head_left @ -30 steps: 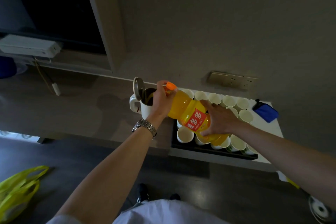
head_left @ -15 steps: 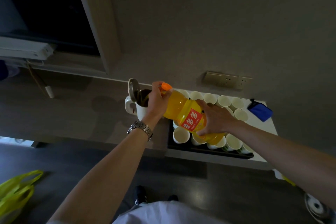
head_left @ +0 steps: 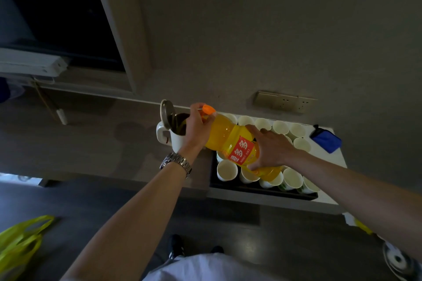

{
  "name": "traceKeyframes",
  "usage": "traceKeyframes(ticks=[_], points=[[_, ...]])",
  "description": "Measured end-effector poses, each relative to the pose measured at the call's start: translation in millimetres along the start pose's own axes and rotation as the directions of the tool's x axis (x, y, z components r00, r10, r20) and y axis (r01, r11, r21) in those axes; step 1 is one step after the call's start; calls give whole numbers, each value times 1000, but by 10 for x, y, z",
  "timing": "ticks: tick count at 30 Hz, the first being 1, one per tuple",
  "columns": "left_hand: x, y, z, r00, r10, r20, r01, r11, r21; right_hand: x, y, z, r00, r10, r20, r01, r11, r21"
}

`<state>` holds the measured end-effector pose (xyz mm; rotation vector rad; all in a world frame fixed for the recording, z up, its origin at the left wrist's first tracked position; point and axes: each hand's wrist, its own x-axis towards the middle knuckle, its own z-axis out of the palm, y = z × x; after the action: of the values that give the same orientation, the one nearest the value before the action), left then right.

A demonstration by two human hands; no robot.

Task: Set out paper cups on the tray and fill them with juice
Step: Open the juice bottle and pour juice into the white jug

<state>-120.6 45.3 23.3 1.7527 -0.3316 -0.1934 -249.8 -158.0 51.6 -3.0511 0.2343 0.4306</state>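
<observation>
A large bottle of orange juice (head_left: pixel 225 138) with a red label lies tilted above a black tray (head_left: pixel 260 189). Its orange cap (head_left: pixel 209 109) points up to the left. My left hand (head_left: pixel 196 129) grips the bottle's neck and cap end. My right hand (head_left: pixel 271 147) wraps round the bottle's body at the label. Several white paper cups (head_left: pixel 226 170) stand upright on the tray and look empty; the bottle and my right hand hide some of them.
A white kettle (head_left: pixel 170 136) with its lid flipped open stands just left of the tray. A blue pouch (head_left: pixel 326 139) lies at the back right of the white counter (head_left: pixel 328 159). A wall socket (head_left: pixel 284 101) sits above. A yellow-green bag (head_left: pixel 20 242) lies on the floor, lower left.
The bottle stays in both hands over the tray with the same tilt. Only the camera view has shifted a little.
</observation>
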Motion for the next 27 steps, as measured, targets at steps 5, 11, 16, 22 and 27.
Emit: traceKeyframes(ticks=[5, 11, 16, 22, 27], points=[[15, -14, 16, 1000, 5, 7, -4, 1000, -11, -3, 16, -12, 1000, 0, 3, 0, 1000, -14], [41, -57, 55, 1000, -6, -3, 6, 1000, -27, -1, 29, -25, 1000, -1, 3, 1, 999, -37], [60, -98, 84, 1000, -21, -9, 21, 999, -43, 9, 42, -30, 1000, 3, 15, -3, 999, -43], [77, -87, 96, 1000, -13, -9, 12, 999, -40, 20, 54, -37, 1000, 13, 22, -12, 999, -49], [97, -92, 121, 1000, -28, -7, 28, 998, -48, 29, 73, -63, 999, 19, 31, -17, 997, -69]])
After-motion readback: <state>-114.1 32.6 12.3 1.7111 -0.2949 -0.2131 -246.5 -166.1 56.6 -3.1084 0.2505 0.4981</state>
